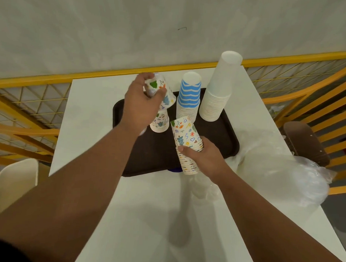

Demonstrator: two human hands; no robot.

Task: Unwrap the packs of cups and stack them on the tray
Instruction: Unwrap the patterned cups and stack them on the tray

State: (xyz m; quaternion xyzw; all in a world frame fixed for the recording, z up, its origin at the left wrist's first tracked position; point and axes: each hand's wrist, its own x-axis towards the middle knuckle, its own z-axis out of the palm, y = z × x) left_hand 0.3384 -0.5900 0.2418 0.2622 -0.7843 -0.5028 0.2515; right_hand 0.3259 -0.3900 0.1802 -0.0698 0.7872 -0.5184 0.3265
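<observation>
Left hand (pixel 141 104) grips a tilted cup (pixel 165 95) right above the short stack (pixel 159 123), right hand (pixel 204 155) clutching the spare stack (pixel 186 145).

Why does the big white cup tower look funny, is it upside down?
Yes, upside down. The white cup stack stands on the tray with closed bottoms up, wide rims down.

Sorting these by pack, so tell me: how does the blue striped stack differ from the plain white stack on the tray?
The blue striped stack has wavy blue and white bands on its upper cups; the plain white stack has no print. The white stack is clearly taller and looks wider. The striped one stands nearer the tray's middle, the white one at its far right corner. Both stand upside down on the tray, with neither hand touching them.
</observation>
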